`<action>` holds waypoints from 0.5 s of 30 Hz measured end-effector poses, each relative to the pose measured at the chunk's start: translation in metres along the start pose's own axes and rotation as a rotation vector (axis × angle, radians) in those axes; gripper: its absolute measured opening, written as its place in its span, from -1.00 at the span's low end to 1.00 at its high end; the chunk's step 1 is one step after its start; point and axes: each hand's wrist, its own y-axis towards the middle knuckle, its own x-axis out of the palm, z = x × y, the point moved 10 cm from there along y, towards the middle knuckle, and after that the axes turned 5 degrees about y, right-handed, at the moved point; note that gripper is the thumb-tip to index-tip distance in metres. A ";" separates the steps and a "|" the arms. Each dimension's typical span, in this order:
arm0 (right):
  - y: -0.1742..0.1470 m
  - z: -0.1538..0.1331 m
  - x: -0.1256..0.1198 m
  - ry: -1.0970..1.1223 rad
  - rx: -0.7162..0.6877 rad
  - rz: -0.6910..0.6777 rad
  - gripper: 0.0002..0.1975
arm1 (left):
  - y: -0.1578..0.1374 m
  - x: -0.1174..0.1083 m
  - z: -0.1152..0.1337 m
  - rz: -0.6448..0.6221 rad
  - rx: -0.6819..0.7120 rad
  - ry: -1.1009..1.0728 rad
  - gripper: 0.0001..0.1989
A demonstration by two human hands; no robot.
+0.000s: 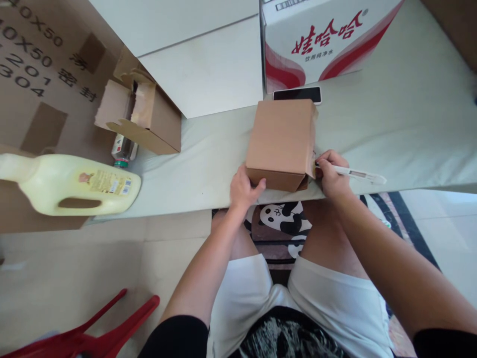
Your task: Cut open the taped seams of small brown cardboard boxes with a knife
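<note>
A small brown cardboard box (282, 136) sits near the front edge of the cloth-covered table. My left hand (244, 190) grips its front left corner, the thumb lying along the front face. At the box's right side, my right hand (333, 174) is closed around a slim white utility knife (359, 175). The knife's handle sticks out to the right, and its tip is at the box's right edge, where I cannot make out the blade. That right edge looks loose and a little torn, with a flap hanging at the front right corner.
Behind the box lie a phone (298, 94) and a white-and-red carton (328, 44). To the left stand a white box (208, 69), an open brown box (156, 119), a bottle (122, 149) and a yellow jug (78, 185). A red stool (100, 340) is on the floor.
</note>
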 end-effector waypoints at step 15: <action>-0.001 -0.003 0.001 -0.009 -0.001 0.000 -0.78 | 0.000 0.001 0.001 -0.034 -0.012 0.014 -0.33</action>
